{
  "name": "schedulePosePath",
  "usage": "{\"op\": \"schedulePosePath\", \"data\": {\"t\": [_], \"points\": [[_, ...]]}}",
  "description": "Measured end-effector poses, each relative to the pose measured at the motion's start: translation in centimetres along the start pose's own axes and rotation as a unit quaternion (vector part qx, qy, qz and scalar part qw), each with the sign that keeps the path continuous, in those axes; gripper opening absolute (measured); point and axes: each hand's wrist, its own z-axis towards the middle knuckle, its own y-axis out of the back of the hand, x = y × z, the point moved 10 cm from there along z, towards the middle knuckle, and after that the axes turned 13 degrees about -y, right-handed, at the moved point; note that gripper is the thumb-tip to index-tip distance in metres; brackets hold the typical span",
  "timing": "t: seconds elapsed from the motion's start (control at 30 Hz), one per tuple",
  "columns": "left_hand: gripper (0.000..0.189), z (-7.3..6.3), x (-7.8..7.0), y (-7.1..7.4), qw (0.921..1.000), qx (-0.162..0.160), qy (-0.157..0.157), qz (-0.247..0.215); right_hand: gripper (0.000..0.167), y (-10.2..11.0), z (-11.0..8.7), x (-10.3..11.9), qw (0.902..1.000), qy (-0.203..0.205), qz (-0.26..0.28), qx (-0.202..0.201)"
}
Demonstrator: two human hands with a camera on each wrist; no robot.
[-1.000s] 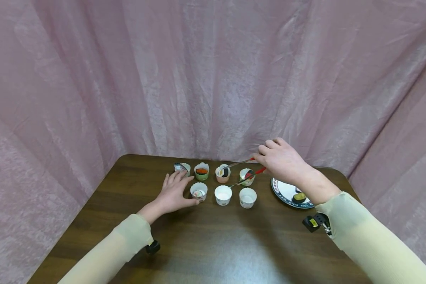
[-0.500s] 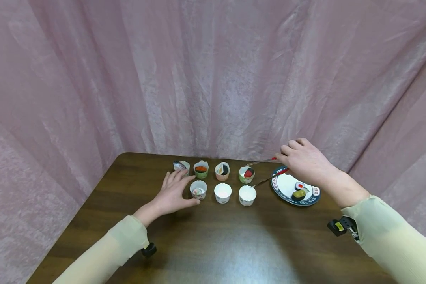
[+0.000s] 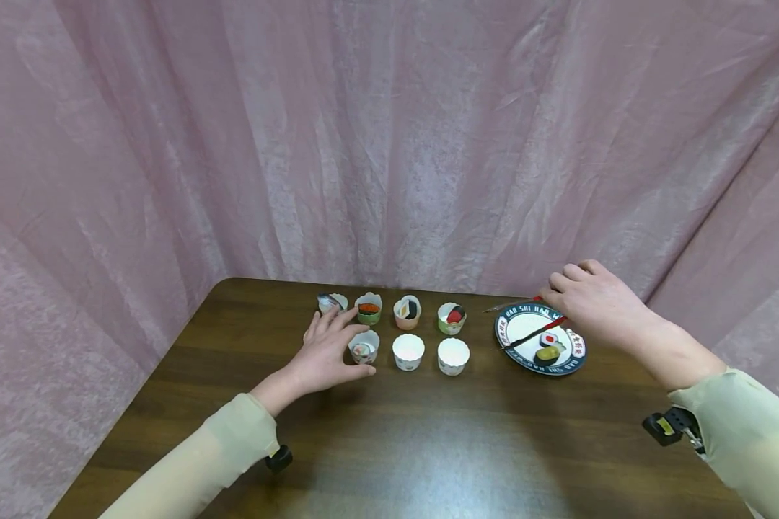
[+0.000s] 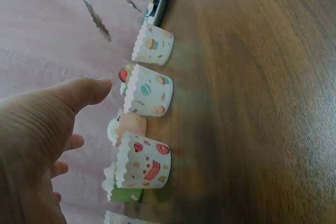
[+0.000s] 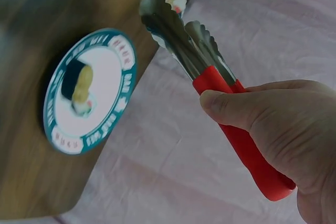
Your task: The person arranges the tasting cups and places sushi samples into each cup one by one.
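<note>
My right hand (image 3: 600, 306) grips red-handled metal tongs (image 5: 241, 150) by the handles. The tongs' two arms stand apart with nothing between them, their tips by the left side of a round plate (image 3: 513, 355) in the head view. On that plate lie a toy sushi roll with a red centre (image 3: 548, 339) and a yellow-topped sushi piece (image 3: 547, 354). My left hand (image 3: 331, 353) has its fingers spread around the left side of a front-row paper cup (image 3: 364, 358), which holds a small pale piece. In the left wrist view the thumb (image 4: 94, 92) is extended beside the cups.
Behind stands a row of paper cups with toy sushi: one grey-blue (image 3: 328, 301), one orange (image 3: 367, 308), one black and white (image 3: 408, 310), one red and black (image 3: 455, 316). Two white cups (image 3: 407, 353) (image 3: 453, 357) continue the front row. A pink curtain (image 3: 389, 144) hangs behind the table (image 3: 389, 447).
My right hand has carried the spread tongs rightward, from over the cups to over the plate's left part. The left hand has stayed almost in place beside its cup.
</note>
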Motion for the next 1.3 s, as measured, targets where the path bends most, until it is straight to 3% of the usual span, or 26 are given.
{"op": "schedulePosePath", "data": {"t": [0.23, 0.43, 0.9, 1.13, 1.3], "points": [[0.061, 0.6, -1.2, 0.1, 0.9999, 0.003, -0.013, 0.000, 0.037, -0.2, -2.2, -1.9, 0.9998, -0.005, -0.010, 0.018], [0.059, 1.4, -1.4, -0.4, 0.9997, 0.000, -0.016, 0.015, 0.040, -1.1, -3.1, -3.0, 0.9983, -0.008, -0.024, 0.052], [0.072, 4.3, -1.6, -3.4, 0.9994, 0.014, -0.004, 0.031, 0.041, -2.4, -3.9, -4.1, 0.9971, -0.006, -0.040, 0.064], [0.079, 5.2, -1.3, -4.9, 0.9992, 0.029, 0.012, 0.023, 0.044, -2.9, -3.4, -3.9, 0.9936, -0.011, -0.062, 0.094], [0.081, 5.6, -1.2, -5.8, 0.9991, 0.034, 0.016, 0.017, 0.036, -3.2, -2.9, -3.6, 0.9930, -0.004, -0.071, 0.095]]}}
